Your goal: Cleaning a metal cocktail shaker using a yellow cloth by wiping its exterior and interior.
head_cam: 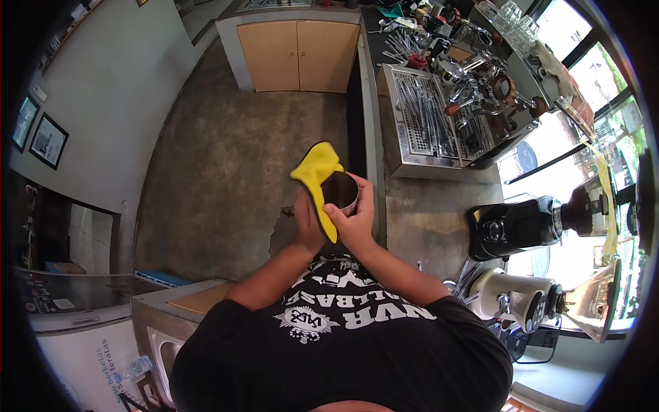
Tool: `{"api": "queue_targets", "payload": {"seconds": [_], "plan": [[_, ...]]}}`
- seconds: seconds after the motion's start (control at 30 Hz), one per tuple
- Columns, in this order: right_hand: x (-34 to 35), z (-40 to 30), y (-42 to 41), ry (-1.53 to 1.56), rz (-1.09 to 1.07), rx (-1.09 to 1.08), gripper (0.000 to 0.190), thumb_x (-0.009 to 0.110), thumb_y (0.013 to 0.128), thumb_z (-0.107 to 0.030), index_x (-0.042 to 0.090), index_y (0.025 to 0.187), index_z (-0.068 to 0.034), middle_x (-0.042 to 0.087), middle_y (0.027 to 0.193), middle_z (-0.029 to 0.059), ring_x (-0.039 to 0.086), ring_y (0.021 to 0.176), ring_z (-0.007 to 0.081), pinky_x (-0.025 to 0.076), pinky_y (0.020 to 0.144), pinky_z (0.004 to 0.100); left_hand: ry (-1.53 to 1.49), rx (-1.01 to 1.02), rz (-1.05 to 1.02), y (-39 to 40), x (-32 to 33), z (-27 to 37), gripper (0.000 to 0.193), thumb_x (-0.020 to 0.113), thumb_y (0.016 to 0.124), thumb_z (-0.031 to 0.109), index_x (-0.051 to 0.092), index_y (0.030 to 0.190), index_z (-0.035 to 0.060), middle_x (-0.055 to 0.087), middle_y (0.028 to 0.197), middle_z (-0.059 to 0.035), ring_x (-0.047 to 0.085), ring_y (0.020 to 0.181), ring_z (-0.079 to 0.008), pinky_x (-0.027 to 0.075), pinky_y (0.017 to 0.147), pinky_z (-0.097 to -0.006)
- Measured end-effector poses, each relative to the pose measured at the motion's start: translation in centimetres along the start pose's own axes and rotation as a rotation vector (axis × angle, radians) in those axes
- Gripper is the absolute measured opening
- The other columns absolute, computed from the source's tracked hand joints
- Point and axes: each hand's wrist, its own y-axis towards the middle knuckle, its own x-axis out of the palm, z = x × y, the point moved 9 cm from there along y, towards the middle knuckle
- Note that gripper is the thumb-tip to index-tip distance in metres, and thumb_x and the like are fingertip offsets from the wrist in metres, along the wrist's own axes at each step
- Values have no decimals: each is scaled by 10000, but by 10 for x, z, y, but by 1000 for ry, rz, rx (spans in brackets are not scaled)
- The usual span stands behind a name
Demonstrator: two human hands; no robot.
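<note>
In front of my body I hold a round metal cup, its mouth tipped up towards me and its inside dark. My right hand wraps the cup's right side, with the thumb near the rim. A yellow cloth drapes over the cup's left side, its upper end bunched beyond the rim and a strip hanging down towards my wrists. Behind that strip, my left hand presses the cloth to the cup; most of its fingers are hidden.
To the right, a concrete counter carries an espresso machine with metal utensils on its drip tray. A black coffee grinder and a white grinder stand nearer. Wooden cabinet doors close off the far end.
</note>
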Motion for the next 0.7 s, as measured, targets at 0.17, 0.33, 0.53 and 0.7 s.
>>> {"api": "queue_targets", "payload": {"seconds": [0.17,0.33,0.53,0.7], "plan": [[-3,-4,1,56,15,-39,749,863,739,-231,432,1305,4,553,1213,101,555,1146,186,442,1007,325,-391,-220,-13,-7,8,-34,409,494,989,278,516,1311,27,605,1240,-92,598,1130,-233,478,969,-359],[-5,-43,4,204,-36,-205,912,945,615,-244,438,1320,36,584,1245,145,595,1131,211,462,1009,347,-133,-149,-300,-6,35,1,513,581,971,328,448,1391,66,532,1360,-67,532,1230,-196,432,1039,-347],[2,-45,10,99,-179,-203,962,953,578,-350,491,1322,50,629,1195,123,614,1100,208,472,973,325,-311,-237,-380,-21,35,-27,545,623,948,300,430,1402,67,519,1372,-75,524,1235,-190,435,1036,-356],[-9,-5,13,47,-77,-78,677,719,824,-437,521,1281,21,598,1203,152,573,1148,249,444,981,367,-381,-338,-151,-27,19,-36,451,604,958,192,454,1363,62,558,1311,-72,550,1194,-188,443,1012,-345]]}}
